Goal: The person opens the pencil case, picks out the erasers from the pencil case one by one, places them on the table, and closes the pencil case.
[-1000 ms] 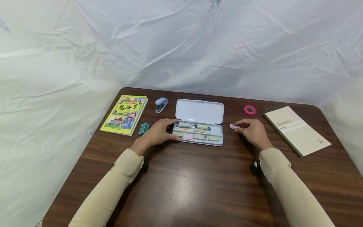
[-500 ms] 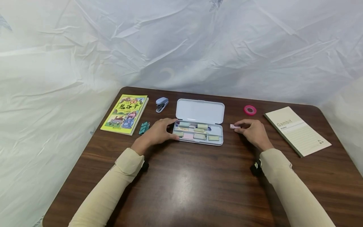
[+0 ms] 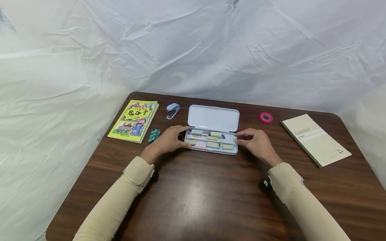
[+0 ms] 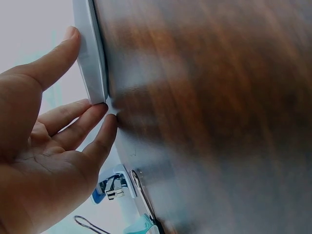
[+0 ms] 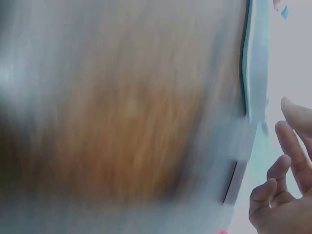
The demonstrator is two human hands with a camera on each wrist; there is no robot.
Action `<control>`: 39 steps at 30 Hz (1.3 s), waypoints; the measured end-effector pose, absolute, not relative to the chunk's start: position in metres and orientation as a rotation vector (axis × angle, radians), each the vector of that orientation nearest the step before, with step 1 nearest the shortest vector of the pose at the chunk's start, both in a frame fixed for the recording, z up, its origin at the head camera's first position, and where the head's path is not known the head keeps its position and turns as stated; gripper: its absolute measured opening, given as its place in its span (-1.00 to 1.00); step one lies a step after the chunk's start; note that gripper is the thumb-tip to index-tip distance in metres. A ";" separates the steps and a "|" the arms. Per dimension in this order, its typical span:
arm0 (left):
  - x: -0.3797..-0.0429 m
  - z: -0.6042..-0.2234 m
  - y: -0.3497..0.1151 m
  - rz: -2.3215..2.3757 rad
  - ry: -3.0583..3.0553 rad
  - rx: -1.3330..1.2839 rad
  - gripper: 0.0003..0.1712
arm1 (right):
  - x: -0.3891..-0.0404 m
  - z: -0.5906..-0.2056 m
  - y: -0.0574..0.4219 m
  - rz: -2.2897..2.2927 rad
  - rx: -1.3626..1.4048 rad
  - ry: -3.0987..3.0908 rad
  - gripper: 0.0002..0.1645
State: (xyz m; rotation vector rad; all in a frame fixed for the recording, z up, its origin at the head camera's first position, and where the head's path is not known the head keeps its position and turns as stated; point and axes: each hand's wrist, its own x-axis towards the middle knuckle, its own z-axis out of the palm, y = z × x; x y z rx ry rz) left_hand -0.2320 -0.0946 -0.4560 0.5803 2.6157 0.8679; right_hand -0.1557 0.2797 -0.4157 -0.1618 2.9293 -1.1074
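A white pencil case (image 3: 211, 151) lies with its lid (image 3: 213, 118) raised; several small pale green and pink erasers and some pens are inside. My left hand (image 3: 169, 140) grips the case's left end, thumb at the front side and fingertips at the back corner. In the left wrist view, the left hand (image 4: 53, 131) shows thumb and fingertips against the case's side. My right hand (image 3: 257, 144) is at the case's right end, thumb and index finger a little apart. Whether a small eraser is between them is hidden. The right wrist view shows the right hand (image 5: 287, 185) with bent fingers.
To the left lie a yellow comic book (image 3: 132, 121), a light blue stapler (image 3: 173, 111) and teal binder clips (image 3: 154, 135). On the right are a pink tape roll (image 3: 266, 117) and a Gambit notebook (image 3: 315, 140). A white sheet (image 3: 193, 50) hangs behind the brown table (image 3: 193, 194).
My right hand has moved left from beside the case, where it pinched a small pink-and-white eraser, to the case's right end. That eraser no longer shows on the table. The left hand stays put.
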 end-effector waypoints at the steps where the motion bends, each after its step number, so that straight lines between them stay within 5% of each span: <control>1: -0.230 -0.453 -0.094 0.874 2.612 0.578 0.12 | -0.155 -0.416 0.276 -1.107 -0.186 2.919 -0.73; 9: -0.220 -0.435 -0.091 0.894 2.594 0.544 0.08 | -0.151 -0.420 0.256 -1.045 -0.348 2.900 -0.82; 39: -0.248 -0.480 -0.099 0.824 2.629 0.610 0.16 | -0.152 -0.418 0.246 -0.823 -0.340 2.876 -0.80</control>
